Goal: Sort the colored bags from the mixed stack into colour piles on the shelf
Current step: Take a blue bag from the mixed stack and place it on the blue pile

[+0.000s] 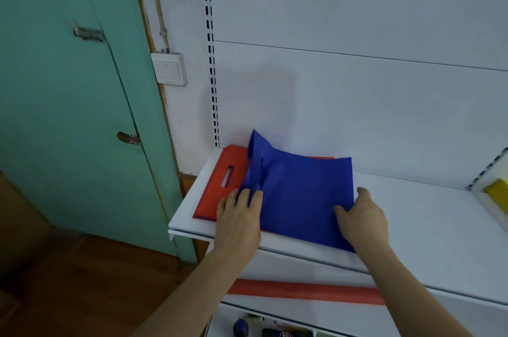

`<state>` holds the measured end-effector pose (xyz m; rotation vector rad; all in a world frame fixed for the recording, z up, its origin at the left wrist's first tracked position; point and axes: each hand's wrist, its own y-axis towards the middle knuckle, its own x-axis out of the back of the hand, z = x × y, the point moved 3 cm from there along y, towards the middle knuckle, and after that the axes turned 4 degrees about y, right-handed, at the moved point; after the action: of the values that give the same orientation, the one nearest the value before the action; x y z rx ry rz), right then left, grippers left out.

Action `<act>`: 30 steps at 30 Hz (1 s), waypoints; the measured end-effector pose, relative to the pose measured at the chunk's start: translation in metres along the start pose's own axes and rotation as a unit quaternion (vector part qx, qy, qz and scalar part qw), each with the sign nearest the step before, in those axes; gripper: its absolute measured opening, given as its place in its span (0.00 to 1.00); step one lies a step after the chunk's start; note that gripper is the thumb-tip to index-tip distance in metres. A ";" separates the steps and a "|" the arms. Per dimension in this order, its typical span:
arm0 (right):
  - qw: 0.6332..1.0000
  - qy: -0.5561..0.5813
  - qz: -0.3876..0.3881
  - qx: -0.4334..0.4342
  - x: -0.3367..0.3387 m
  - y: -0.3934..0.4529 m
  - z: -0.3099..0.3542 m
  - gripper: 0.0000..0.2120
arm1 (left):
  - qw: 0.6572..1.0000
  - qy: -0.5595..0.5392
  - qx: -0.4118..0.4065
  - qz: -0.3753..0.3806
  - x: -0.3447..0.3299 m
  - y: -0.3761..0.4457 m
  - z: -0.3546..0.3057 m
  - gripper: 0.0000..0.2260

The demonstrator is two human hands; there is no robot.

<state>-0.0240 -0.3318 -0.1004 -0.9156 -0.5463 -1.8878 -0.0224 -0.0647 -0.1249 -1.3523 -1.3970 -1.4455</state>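
- Head view looks down on a white metal shelf [428, 224] set against a white slotted back panel [357, 89].
- A blue flat fabric bag [302, 199] lies on top of a red flat fabric bag with a cut-out slot handle [220, 180]; both sit at the left end of the shelf, the red one showing to the left of the blue one and as a thin edge behind it.
- The blue bag's left end is bunched and lifted, one corner standing up against the back panel.
- The left hand [237, 215] rests over the seam where blue meets red, its fingers curled into the gathered blue fabric and pinching it.
- The right hand [362, 215] is at the blue bag's right edge, thumb lying on the top face and fingers bent around the edge, gripping it.
- A yellow flat item [497, 191] shows at the far right of the shelf, well apart from the bags; what it is cannot be told.
- A red strip [302, 291] runs along the front edge of the lower shelf.
- A teal painted door [68, 103] stands to the left, with a white wall switch [169, 68] between it and the shelving.
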 end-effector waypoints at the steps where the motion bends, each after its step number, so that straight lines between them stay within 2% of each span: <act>1: 1.000 0.017 -0.002 -0.007 0.003 0.002 -0.002 0.23 | 1.000 -0.007 -0.011 -0.004 0.001 -0.001 -0.001 0.25; 3: 0.999 0.036 0.007 -0.017 0.007 0.006 -0.004 0.14 | 0.999 -0.024 -0.032 -0.015 0.002 -0.002 -0.002 0.27; 5: 0.999 0.046 0.010 -0.019 0.009 0.007 -0.005 0.08 | 0.998 -0.051 -0.036 -0.029 0.002 -0.003 -0.002 0.29; 10: 0.993 0.098 -0.057 0.012 0.018 0.005 -0.009 0.10 | 0.983 -0.174 0.010 -0.051 0.007 0.004 0.007 0.35; 17: 0.958 0.226 -0.165 0.071 0.045 -0.008 -0.028 0.08 | 0.921 -0.355 0.157 -0.040 0.009 0.043 0.027 0.39; 20: 0.945 0.258 -0.184 0.082 0.060 -0.010 -0.036 0.08 | 0.856 -0.474 0.206 -0.021 0.010 0.062 0.027 0.31; 22: 0.938 0.277 -0.190 0.088 0.068 -0.011 -0.039 0.10 | 0.815 -0.546 0.189 -0.034 0.015 0.073 0.024 0.16; 24: 0.930 0.296 -0.196 0.093 0.075 -0.012 -0.041 0.12 | 0.807 -0.567 0.152 -0.071 0.026 0.080 0.017 0.11; 27: 0.920 0.319 -0.201 0.104 0.080 -0.014 -0.041 0.13 | 0.796 -0.582 0.124 -0.106 0.038 0.080 0.007 0.13; 30: 0.922 0.329 -0.177 0.099 0.071 -0.014 -0.042 0.11 | 0.813 -0.564 0.110 -0.095 0.036 0.073 0.000 0.08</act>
<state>-0.0724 -0.3935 -0.0713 -0.0126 -0.4878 -2.2538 0.0399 -0.0708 -0.0732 -2.0596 -2.3721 -0.4227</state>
